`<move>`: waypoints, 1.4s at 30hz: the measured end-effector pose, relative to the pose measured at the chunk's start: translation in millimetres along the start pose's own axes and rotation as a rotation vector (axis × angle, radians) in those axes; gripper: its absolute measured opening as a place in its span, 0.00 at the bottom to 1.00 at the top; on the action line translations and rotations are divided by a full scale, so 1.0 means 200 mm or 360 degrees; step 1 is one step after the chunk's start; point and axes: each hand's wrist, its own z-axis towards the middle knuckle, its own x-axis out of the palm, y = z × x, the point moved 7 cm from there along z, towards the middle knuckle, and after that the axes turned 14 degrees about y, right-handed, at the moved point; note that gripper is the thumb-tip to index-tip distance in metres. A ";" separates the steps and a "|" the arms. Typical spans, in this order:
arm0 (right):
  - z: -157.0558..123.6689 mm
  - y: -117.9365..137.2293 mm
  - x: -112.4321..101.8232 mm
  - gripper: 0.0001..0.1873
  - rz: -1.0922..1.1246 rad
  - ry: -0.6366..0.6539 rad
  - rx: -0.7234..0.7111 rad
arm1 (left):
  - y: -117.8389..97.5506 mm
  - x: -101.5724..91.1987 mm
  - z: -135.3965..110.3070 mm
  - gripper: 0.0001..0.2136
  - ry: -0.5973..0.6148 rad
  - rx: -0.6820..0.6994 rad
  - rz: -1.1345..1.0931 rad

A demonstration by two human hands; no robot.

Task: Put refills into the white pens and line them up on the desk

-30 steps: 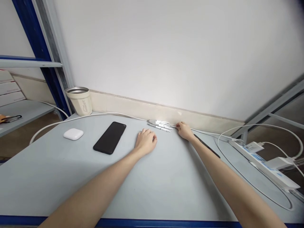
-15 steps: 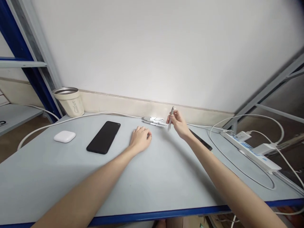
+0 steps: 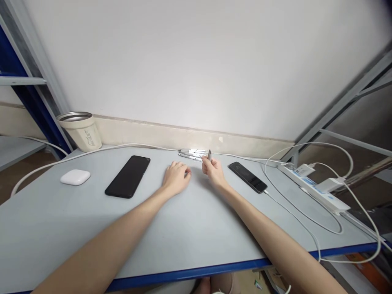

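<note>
My right hand (image 3: 212, 171) is closed around a silver pen (image 3: 209, 154) that it holds upright just above the grey table (image 3: 196, 228). Close to its left, my left hand (image 3: 176, 178) rests on the table with its fingers curled loosely, holding nothing I can see. Right behind both hands, a small bundle of pens (image 3: 191, 153) lies by the wall. A black phone (image 3: 128, 176) lies to the left of my left hand.
A second black phone (image 3: 248, 177) on a white cable lies right of my right hand. A white power strip (image 3: 315, 188) with looped cables sits at far right. A white earbud case (image 3: 75, 177) and a cream cup (image 3: 80, 130) stand at left. Blue shelf posts flank the table.
My right hand picked a pen from the bundle, lifted it, then brought it down and left toward my left hand. The view has shifted, uncovering the second phone.
</note>
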 end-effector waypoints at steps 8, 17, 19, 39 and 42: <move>-0.02 -0.01 -0.01 0.25 0.0189 -0.0060 -0.0071 | -0.01 -0.01 -0.01 0.08 0.0012 0.0003 0.0010; -0.02 0.00 -0.02 0.27 0.0421 -0.0046 -0.0061 | -0.02 -0.01 0.00 0.08 0.0028 -0.0014 -0.0006; -0.02 -0.01 0.00 0.26 0.0455 -0.0012 -0.0034 | -0.02 -0.02 0.00 0.08 0.0019 -0.0010 0.0000; -0.06 0.03 -0.02 0.13 -0.0999 0.0967 -0.0004 | -0.19 -0.01 -0.01 0.12 -0.0011 0.0228 0.0145; -0.07 0.04 -0.07 0.13 -0.0882 0.1090 0.0023 | -0.18 0.02 0.02 0.12 0.0050 0.0210 0.0142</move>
